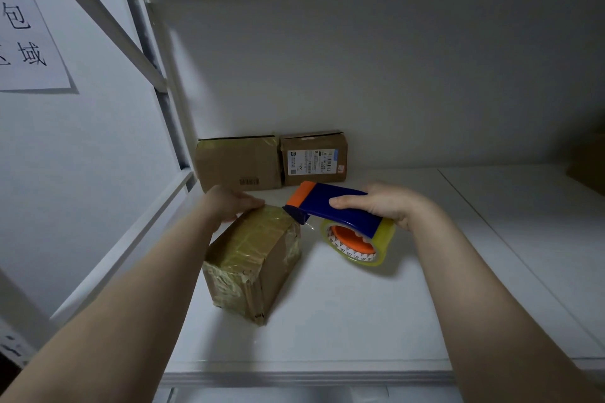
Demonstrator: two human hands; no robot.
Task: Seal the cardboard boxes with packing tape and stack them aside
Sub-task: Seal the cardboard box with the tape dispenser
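Observation:
A small cardboard box (252,258) wrapped in clear tape lies on the white shelf (360,311). My left hand (229,201) grips its far top edge. My right hand (389,203) grips a blue and orange tape dispenser (334,206) with a roll of clear tape (358,242). The dispenser's cutter end sits at the box's far right corner. A strand of tape seems to run from the cutter to the box.
Two sealed cardboard boxes stand side by side against the back wall: a plain one (239,162) and one with a shipping label (314,157). Another brown box (589,163) shows at the right edge. A paper sign (26,29) hangs on the left wall.

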